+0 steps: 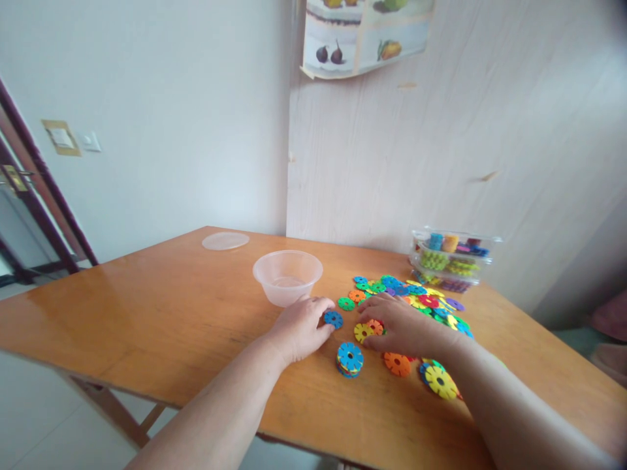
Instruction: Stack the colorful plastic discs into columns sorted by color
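Observation:
My left hand (302,328) has its thumb and fingers around the edge of a blue notched plastic disc (334,319), just in front of a clear plastic bowl (288,268). My right hand (399,323) reaches over the near side of a pile of colourful notched discs (430,301), thumb and fingers apart. A yellow disc (363,333) and an orange disc (375,326) lie between them, partly covered. Nearer to me is a short stack of discs with a blue one on top (350,357). An orange disc (397,364) lies to its right.
A round clear lid (226,241) lies at the table's back left. Stacked clear boxes (451,258) with colourful pieces stand at the back right against the wall. More discs, a yellow one (440,382) on top, lie beside my right forearm. The wooden table (161,313) has its near edge below my forearms.

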A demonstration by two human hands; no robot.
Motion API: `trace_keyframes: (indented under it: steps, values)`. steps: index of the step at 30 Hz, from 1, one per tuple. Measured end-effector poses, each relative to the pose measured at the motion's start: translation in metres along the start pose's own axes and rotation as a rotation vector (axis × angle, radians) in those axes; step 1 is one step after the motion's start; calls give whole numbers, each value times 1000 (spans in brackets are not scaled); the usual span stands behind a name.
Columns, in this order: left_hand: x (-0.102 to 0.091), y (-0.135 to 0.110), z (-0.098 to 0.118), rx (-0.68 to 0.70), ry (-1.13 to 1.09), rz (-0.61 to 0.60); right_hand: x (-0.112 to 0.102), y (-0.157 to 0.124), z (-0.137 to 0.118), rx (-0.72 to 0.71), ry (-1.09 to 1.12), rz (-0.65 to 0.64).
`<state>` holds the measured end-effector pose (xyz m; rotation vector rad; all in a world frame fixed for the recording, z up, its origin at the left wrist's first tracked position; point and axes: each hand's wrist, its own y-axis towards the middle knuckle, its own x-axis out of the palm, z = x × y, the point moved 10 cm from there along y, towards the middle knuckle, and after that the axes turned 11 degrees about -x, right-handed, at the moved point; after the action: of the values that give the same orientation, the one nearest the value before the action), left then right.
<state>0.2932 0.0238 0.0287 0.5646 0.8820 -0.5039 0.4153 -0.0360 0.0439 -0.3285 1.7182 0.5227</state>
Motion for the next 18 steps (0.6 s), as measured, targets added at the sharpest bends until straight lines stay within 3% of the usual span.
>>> trace_keyframes:
  steps: [6,9,13,18]
  values:
    - [1,1,-2,-29,-33,-18,-7,3,11,59,81,110]
    - [2,1,-1,-20,-39,-23,-7,3,27,202,250,195]
    - [1,1,-2,-13,-45,-14,6,5,41,392,488,307]
    - [5,2,-5,-12,-78,-20,27,17,34,404,663,309]
